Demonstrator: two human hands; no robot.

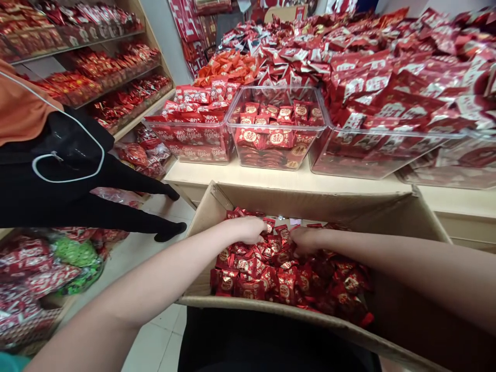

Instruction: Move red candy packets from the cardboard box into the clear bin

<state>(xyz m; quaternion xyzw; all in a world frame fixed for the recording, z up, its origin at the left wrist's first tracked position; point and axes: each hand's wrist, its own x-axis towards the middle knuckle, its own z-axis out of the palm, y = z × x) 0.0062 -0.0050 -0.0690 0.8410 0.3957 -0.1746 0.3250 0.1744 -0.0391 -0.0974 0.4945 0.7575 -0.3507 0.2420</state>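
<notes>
Both my hands reach down into a cardboard box partly filled with small red wrapped packets with gold print, likely sweets. My left hand is curled closed over the far left of the pile, with a red packet at its fingertips. A short way to its right, my right hand dips among the packets with its fingers bent together. What lies under those fingers is hidden.
Clear plastic bins of red packets, one in the middle, line a wooden counter behind the box. Stocked shelves stand at left. A person in black trousers is beside them, near bagged goods low down.
</notes>
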